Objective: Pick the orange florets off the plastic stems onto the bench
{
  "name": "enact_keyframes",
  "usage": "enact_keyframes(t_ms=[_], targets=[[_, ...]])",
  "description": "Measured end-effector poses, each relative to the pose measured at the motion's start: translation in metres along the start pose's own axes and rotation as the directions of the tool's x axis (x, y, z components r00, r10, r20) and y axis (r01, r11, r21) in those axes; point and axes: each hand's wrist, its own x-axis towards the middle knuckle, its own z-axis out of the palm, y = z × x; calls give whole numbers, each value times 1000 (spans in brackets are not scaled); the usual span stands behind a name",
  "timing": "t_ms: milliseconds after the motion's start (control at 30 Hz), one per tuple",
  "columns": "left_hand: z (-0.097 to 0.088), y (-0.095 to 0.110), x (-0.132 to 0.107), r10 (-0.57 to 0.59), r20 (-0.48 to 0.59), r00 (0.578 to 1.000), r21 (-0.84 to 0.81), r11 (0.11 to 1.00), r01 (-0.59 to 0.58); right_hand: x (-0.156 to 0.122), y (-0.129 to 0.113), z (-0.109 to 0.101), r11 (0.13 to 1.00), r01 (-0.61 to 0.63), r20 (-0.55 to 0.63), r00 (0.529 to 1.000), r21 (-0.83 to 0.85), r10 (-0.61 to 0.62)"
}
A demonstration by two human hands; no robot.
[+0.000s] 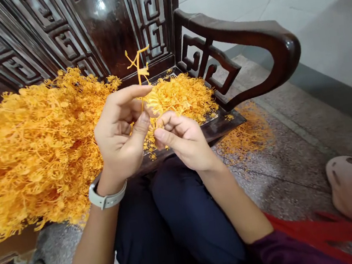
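Observation:
My left hand point(120, 133), a pale watch strap on its wrist, pinches a thin branched orange-yellow plastic stem point(139, 69) between thumb and fingers. The stem's forked top rises above the index finger. Close beside it, my right hand point(187, 141) has its thumb and fingers closed on a small spidery orange-yellow plastic piece point(154, 126), partly hidden by the fingertips. Whether this piece is joined to the stem I cannot tell. Just beyond the hands lies a pile of small orange-yellow plastic pieces point(187, 97) on the dark wooden bench point(224, 127).
A large heap of branched orange-yellow plastic stems point(40, 146) rises at the left, with cardboard point(12, 247) below it. The bench's carved armrest point(248, 36) curves out at the right. Thin orange scraps point(244, 133) cover part of the floor. A person's pale shoe point(350, 188) is at far right.

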Motion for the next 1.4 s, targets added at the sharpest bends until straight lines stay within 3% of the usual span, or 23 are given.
enact_keyframes(t_ms=[133,300,500,600,633,700,767,867,933,1000,1067,1167,1200,1333,1400], targets=[[2,12,-5,-67,-48,997,33,997,69,-5,5,-3,996,-53,59,997,71,49],[8,20,-10,-109,-198,974,61,990,124,-7,11,0,994,-25,61,998,109,19],[9,18,-6,-15,-194,981,164,985,47,-10,12,4,995,90,55,994,40,-92],[-7,0,10,134,-336,932,230,971,-57,-23,12,3,980,184,219,962,-81,-162],[-14,-8,15,141,-375,916,200,977,-68,-27,12,2,972,208,287,943,-106,-170],[-24,-23,22,-1,-384,923,40,999,18,-34,10,-2,969,211,347,925,-126,-156],[-29,-32,24,-168,-339,925,-129,983,132,-36,7,-9,976,166,328,938,-140,-113],[-33,-35,21,-261,-328,908,-271,947,175,-27,2,-24,973,36,294,955,-229,34],[-36,-33,20,-276,-337,900,-287,941,181,-15,4,-36,939,-6,190,979,-344,76],[-41,-31,20,-286,-338,896,-267,943,200,-1,13,-47,875,-9,-16,1000,-485,2],[-46,-30,21,-293,-332,897,-253,943,215,10,25,-54,772,-31,-154,984,-635,-86],[-51,-28,21,-302,-306,903,-291,933,214,15,39,-57,630,-53,-134,988,-775,-81],[-51,-26,22,-307,-295,905,-315,925,211,13,41,-55,630,-43,-113,991,-776,-71],[-46,-17,23,-348,-241,906,-480,854,201,2,35,-38,797,41,25,999,-602,-33],[-40,-13,23,-362,-213,907,-543,816,198,-1,28,-28,837,94,112,993,-539,-40]])
